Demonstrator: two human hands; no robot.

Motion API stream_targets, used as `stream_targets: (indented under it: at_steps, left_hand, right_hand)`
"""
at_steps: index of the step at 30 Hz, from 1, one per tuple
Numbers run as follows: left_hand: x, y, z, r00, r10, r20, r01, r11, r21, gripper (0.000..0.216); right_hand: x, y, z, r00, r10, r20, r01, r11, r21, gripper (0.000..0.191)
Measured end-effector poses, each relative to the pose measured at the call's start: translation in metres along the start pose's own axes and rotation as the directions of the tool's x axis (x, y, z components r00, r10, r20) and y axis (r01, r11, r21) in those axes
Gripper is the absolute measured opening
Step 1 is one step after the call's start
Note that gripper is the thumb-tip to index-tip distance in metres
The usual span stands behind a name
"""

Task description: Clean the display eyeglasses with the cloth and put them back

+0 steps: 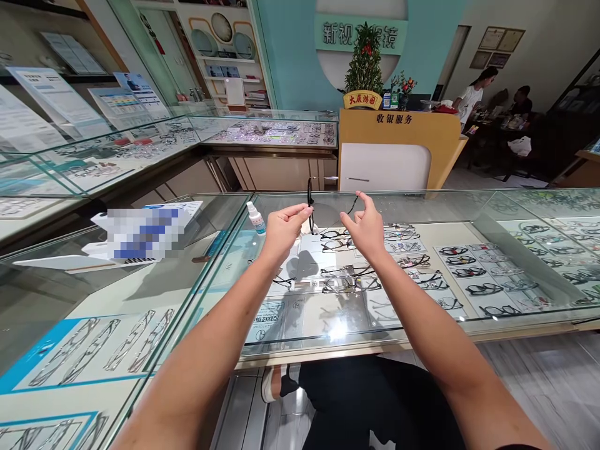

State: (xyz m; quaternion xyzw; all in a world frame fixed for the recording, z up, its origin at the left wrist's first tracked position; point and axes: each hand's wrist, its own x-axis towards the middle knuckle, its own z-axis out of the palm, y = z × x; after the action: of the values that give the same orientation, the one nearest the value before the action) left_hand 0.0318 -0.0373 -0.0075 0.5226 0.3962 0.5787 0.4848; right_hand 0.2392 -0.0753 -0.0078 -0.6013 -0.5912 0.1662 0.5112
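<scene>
My left hand (282,232) pinches the front of a pair of dark-rimmed eyeglasses (310,189), raised above the glass counter and seen nearly edge-on. One temple of the eyeglasses reaches to the right. My right hand (368,230) has thumb and forefinger at the two sides of a dark, curved temple end, level with the left hand. A small white spray bottle (255,219) with a blue label stands on the counter left of my left hand. Something whitish, perhaps a cloth, shows partly behind the left fingers.
Rows of spectacle frames (484,289) lie inside the glass display case (323,337) under my arms. Papers (192,215) rest on the counter at left. Beyond are a yellow cashier desk (398,128) with a plant (365,62) and a person in white (470,100).
</scene>
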Motion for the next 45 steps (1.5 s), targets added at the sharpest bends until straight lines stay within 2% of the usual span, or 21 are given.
stream_targets:
  at_steps: [3,7,9,11,15,18,23,28,31,33,35,36,38,40,41,43,45]
  left_hand:
    - [0.003,0.001,-0.001,0.998,0.005,-0.058,-0.008,0.999,-0.052,0.072]
    - [0.003,0.001,-0.001,0.996,0.028,-0.088,-0.029,1.000,-0.012,0.070]
    - [0.000,0.001,0.001,0.997,0.034,-0.062,-0.033,0.999,0.022,0.068]
    - [-0.004,0.001,0.004,1.000,0.029,-0.010,-0.028,0.998,0.048,0.065]
    - [-0.012,0.003,0.010,0.997,0.001,0.081,-0.007,0.998,0.068,0.063]
    - [-0.014,0.004,0.012,0.993,-0.014,0.121,0.007,0.999,0.052,0.065]
    - [-0.013,0.006,0.010,0.984,-0.018,0.178,0.007,0.998,0.061,0.063]
    - [-0.013,0.003,0.008,0.973,-0.020,0.229,0.000,0.996,0.086,0.072]
    - [-0.007,-0.001,0.003,0.970,0.025,0.241,-0.054,0.992,0.116,0.084]
    - [0.000,-0.003,-0.006,0.977,0.118,0.176,-0.146,0.977,0.156,0.088]
    - [0.010,-0.004,-0.019,0.965,0.262,0.024,-0.260,0.936,0.237,0.087]
    - [0.016,-0.004,-0.027,0.938,0.340,-0.072,-0.305,0.905,0.298,0.085]
    - [0.026,-0.002,-0.043,0.847,0.469,-0.251,-0.335,0.837,0.433,0.081]
    - [0.034,0.000,-0.058,0.752,0.543,-0.373,-0.283,0.777,0.562,0.072]
    - [0.036,0.002,-0.064,0.728,0.550,-0.410,-0.225,0.756,0.615,0.065]
    - [0.039,0.005,-0.075,0.736,0.498,-0.458,-0.058,0.721,0.691,0.056]
    - [0.041,0.008,-0.083,0.780,0.385,-0.494,0.125,0.678,0.725,0.060]
  right_hand:
    - [0.000,-0.001,-0.001,1.000,0.019,0.016,-0.018,0.996,-0.091,0.078]
    - [-0.002,-0.006,-0.002,0.996,-0.030,0.083,0.041,0.989,-0.143,0.054]
    - [-0.005,-0.008,0.000,0.984,-0.109,0.139,0.123,0.988,-0.097,0.047]
    - [-0.008,-0.009,0.003,0.966,-0.170,0.195,0.180,0.983,-0.035,0.052]
    - [-0.010,-0.005,0.010,0.946,-0.185,0.266,0.187,0.982,0.017,0.059]
    - [-0.010,-0.002,0.012,0.940,-0.203,0.275,0.204,0.979,0.027,0.053]
    - [-0.008,-0.002,0.012,0.913,-0.334,0.233,0.320,0.943,0.097,0.045]
    - [-0.009,-0.001,0.013,0.908,-0.332,0.257,0.288,0.938,0.193,0.035]
    - [-0.008,0.002,0.014,0.929,-0.319,0.190,0.290,0.943,0.164,0.028]
    - [-0.007,0.003,0.015,0.944,-0.302,0.137,0.279,0.947,0.160,0.028]
    - [-0.007,0.005,0.014,0.953,-0.287,0.100,0.269,0.949,0.165,0.029]
    - [-0.007,0.005,0.014,0.954,-0.287,0.090,0.270,0.949,0.165,0.029]
    - [-0.008,0.005,0.013,0.952,-0.296,0.080,0.281,0.946,0.160,0.028]
    - [-0.008,0.005,0.013,0.949,-0.306,0.073,0.293,0.944,0.155,0.027]
    - [-0.008,0.005,0.013,0.949,-0.307,0.069,0.294,0.943,0.154,0.027]
    - [-0.007,0.005,0.012,0.951,-0.304,0.056,0.292,0.943,0.157,0.028]
    - [-0.006,0.005,0.012,0.953,-0.301,0.039,0.291,0.943,0.163,0.030]
